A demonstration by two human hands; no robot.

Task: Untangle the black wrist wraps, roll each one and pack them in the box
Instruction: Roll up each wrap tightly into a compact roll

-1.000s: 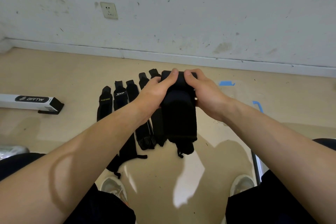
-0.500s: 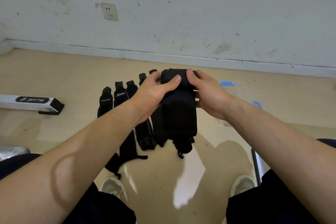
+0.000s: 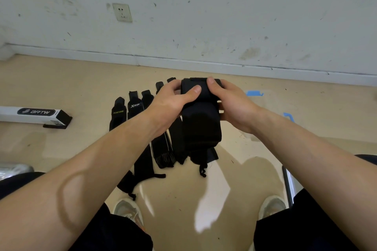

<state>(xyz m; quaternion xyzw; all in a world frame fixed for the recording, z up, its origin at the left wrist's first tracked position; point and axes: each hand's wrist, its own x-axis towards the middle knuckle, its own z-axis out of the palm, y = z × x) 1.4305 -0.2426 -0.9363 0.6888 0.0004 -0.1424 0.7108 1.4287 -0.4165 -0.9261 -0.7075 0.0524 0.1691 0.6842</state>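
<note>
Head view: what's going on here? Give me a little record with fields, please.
held wrap: black, top end partly rolled, the rest hanging down
left hand: grips the rolled top, thumb across it
right hand: grips the rolled top from the other side
floor wraps: black, unrolled, side by side, left of the held wrap
box: white and black, marked BRTW, on the floor far left, apart from the wraps
</note>
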